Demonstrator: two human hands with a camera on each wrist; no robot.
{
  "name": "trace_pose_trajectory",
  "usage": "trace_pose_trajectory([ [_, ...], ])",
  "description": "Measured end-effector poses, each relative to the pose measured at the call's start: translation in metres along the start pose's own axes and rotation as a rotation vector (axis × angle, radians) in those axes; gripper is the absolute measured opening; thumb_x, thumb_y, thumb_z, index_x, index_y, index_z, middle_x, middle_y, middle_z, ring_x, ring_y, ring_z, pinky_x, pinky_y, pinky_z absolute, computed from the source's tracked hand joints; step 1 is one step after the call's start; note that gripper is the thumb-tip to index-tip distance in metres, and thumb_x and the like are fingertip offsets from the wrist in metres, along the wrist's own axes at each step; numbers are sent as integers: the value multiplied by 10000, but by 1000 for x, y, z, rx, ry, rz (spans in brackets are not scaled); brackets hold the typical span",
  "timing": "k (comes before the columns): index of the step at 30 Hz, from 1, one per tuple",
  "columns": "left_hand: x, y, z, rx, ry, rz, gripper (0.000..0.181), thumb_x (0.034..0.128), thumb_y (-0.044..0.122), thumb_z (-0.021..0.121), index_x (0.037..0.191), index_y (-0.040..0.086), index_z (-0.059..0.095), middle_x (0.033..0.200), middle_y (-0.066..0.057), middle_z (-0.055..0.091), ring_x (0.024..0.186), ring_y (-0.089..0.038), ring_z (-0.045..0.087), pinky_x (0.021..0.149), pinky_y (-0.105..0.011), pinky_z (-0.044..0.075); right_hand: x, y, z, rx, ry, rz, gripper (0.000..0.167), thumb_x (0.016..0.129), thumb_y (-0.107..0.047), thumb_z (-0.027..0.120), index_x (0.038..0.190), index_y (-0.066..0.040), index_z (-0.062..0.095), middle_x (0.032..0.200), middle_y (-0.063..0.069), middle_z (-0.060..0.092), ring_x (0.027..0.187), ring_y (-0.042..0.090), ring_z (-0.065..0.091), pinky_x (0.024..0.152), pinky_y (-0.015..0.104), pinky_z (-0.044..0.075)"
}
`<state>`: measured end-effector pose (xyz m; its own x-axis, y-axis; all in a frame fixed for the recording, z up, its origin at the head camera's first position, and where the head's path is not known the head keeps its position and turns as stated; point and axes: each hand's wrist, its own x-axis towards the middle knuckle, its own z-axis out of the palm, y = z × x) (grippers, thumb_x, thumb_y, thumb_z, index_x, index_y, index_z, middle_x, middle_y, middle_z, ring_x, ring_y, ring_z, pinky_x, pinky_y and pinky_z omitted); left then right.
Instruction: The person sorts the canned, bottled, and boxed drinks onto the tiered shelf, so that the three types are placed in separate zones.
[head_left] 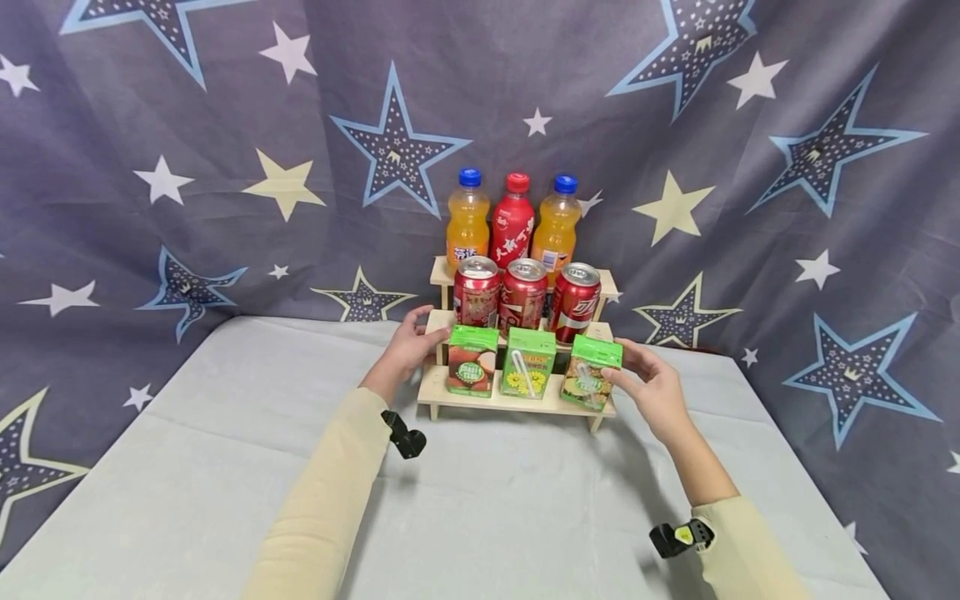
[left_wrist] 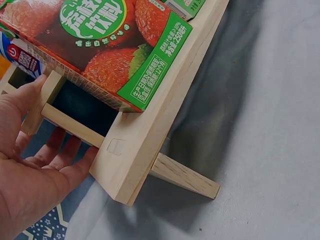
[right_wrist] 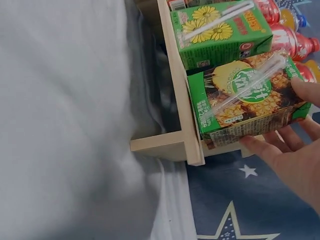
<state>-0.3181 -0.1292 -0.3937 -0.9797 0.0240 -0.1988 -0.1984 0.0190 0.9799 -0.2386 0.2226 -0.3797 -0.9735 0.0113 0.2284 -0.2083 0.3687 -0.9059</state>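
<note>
A three-tier wooden display rack [head_left: 551, 404] stands on the table. My left hand [head_left: 411, 343] holds the rack's left side. In the left wrist view, the left thumb [left_wrist: 30, 95] lies on a wooden post and the fingers reach behind a side rail. My right hand [head_left: 651, 385] grips the pineapple juice box [head_left: 587, 377] at the right end of the bottom tier. Its thumb [right_wrist: 306, 91] touches the box near the top, with fingers along the side. Left of it stand a chrysanthemum drink box [head_left: 528, 365] and a lychee drink box [head_left: 472, 362].
On the middle tier are three red soda cans [head_left: 523, 293]. The top tier carries two orange soda bottles [head_left: 468, 221] and a red bottle [head_left: 513, 223] between them. A pale cloth covers the table [head_left: 495, 508]. Behind hangs a star-patterned curtain [head_left: 480, 50].
</note>
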Motion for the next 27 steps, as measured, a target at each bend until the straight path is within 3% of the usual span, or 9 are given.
trace_pose_trajectory([
  [6, -10, 12, 10, -6, -30, -21, 694, 917, 128, 589, 1480, 189, 188, 1402, -230, 379, 1242, -383, 471, 1015, -487, 429, 4, 8, -3, 105, -43, 59, 621, 857, -259, 688, 1386, -54, 434, 1055, -134, 589, 969, -30, 579, 802, 146, 520],
  [12, 0, 6, 16, -2, -34, -19, 695, 913, 141, 601, 1477, 202, 199, 1384, -221, 403, 1228, -375, 487, 1002, -483, 441, 9, 13, -4, 177, -89, 91, 635, 876, -233, 666, 1426, -90, 384, 1065, -132, 576, 957, -11, 584, 810, 161, 525],
  [16, 11, -5, 19, 10, -25, -3, 691, 916, 163, 601, 1476, 223, 201, 1383, -207, 404, 1225, -362, 494, 1001, -468, 447, 9, 14, -9, 150, -105, 98, 649, 881, -260, 659, 1442, -120, 363, 1192, -31, 562, 1000, -23, 565, 831, 148, 509],
  [19, 13, -8, 17, 21, -8, 23, 689, 920, 167, 597, 1480, 219, 198, 1392, -215, 391, 1225, -369, 491, 1002, -470, 445, 11, 11, -16, 133, -85, 68, 618, 898, -269, 636, 1428, -89, 376, 1306, 103, 520, 1018, -42, 553, 842, 125, 493],
  [23, 9, -5, 8, 58, 31, 55, 715, 920, 171, 594, 1491, 208, 165, 1415, -229, 372, 1210, -385, 499, 996, -469, 449, 20, -4, -26, 30, 33, -17, 529, 931, -319, 576, 1359, -31, 458, 1325, 177, 515, 1006, -35, 558, 844, 108, 482],
  [25, 6, 2, 0, 92, 65, 81, 737, 917, 174, 598, 1497, 193, 144, 1422, -240, 367, 1210, -392, 498, 1008, -465, 440, 26, -16, -31, -99, 92, -67, 517, 943, -374, 537, 1324, -27, 497, 1291, 171, 545, 1027, 36, 570, 870, 171, 492],
  [27, -1, 12, -12, 192, 109, 124, 761, 915, 222, 603, 1502, 179, 119, 1437, -247, 355, 1236, -405, 470, 1035, -483, 407, 32, -28, -37, -266, 127, -110, 530, 951, -421, 498, 1316, -36, 509, 1281, 179, 553, 1085, 158, 566, 919, 290, 488],
])
